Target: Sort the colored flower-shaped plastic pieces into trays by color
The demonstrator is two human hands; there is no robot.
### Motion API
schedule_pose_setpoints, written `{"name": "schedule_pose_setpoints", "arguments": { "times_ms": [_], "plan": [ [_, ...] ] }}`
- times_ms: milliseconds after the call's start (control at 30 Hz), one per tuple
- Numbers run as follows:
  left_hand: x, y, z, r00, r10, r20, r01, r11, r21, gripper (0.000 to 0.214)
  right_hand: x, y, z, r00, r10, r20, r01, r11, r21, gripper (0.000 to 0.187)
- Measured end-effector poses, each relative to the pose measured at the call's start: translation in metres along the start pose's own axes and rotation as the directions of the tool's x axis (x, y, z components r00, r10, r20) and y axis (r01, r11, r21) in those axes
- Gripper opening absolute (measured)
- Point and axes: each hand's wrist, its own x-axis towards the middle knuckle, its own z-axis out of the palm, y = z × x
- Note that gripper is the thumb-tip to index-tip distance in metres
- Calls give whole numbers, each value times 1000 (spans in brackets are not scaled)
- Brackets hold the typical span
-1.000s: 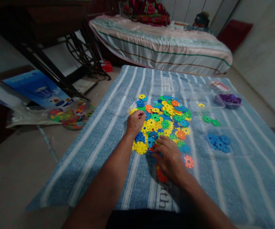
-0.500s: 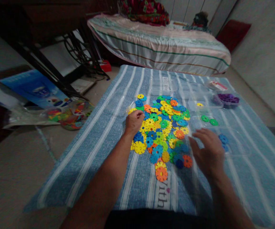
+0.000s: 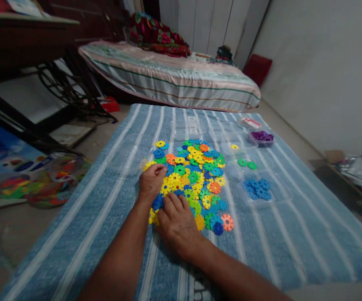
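A heap of flat plastic flower-shaped discs [image 3: 196,175], yellow, blue, green and orange, lies on a blue striped cloth [image 3: 293,234]. My left hand [image 3: 151,180] rests on the heap's left edge with its fingers curled under; what they hold, if anything, is hidden. Just in front of it, my right hand [image 3: 176,221] lies on the near-left discs, fingers stretched forward and slightly apart. Right of the heap stand clear trays: one holds blue discs [image 3: 258,188], one two green discs [image 3: 246,163], one a single yellow disc [image 3: 234,146].
A small tub of purple discs [image 3: 260,137] and a lid [image 3: 250,122] sit at the cloth's far right. A mattress [image 3: 168,79] lies beyond the cloth. A black iron stand [image 3: 61,88] and a plastic bag of toys [image 3: 42,184] are at the left, clutter [image 3: 356,171] by the right wall.
My right hand swung right toward the tray of blue discs, then came back to the heap's near-left side beside my left hand. The left hand stayed put. The view tilted up and right.
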Motion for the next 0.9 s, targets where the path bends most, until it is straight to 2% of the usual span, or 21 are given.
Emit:
{"name": "schedule_pose_setpoints", "arguments": {
  "times_ms": [200, 400, 567, 667, 767, 833, 900],
  "plan": [
    [1, -3, 0, 1000, 5, -6, -5, 1000, 26, 25, -5, 5, 2, 998, 37, -43, -36, 999, 20, 15],
    [-1, -2, 1, 1000, -4, -5, 4, 1000, 12, 26, -8, 9, -1, 994, 108, -36, -106, 993, 54, 29],
    [-4, 1, 1, 1000, 4, 6, -4, 1000, -19, 25, -14, 16, -7, 989, 119, -88, -100, 976, 196, 15],
    [-5, 3, 1, 1000, -1, 8, 1, 1000, -13, 25, -15, 26, -20, 991, 89, -100, -49, 936, 349, 1],
    [-6, 3, 1, 1000, -8, 10, 8, 1000, -11, 25, -9, 44, -40, 992, 70, -102, -17, 895, 446, 9],
    [-6, 2, 1, 1000, -10, 10, 10, 1000, -15, 25, -2, 65, -56, 988, 101, -119, -40, 900, 433, 11],
    [-6, 2, 1, 1000, -12, 10, 13, 1000, -17, 25, 9, 96, -75, 971, 168, -170, -100, 931, 351, 12]
  ]
}}
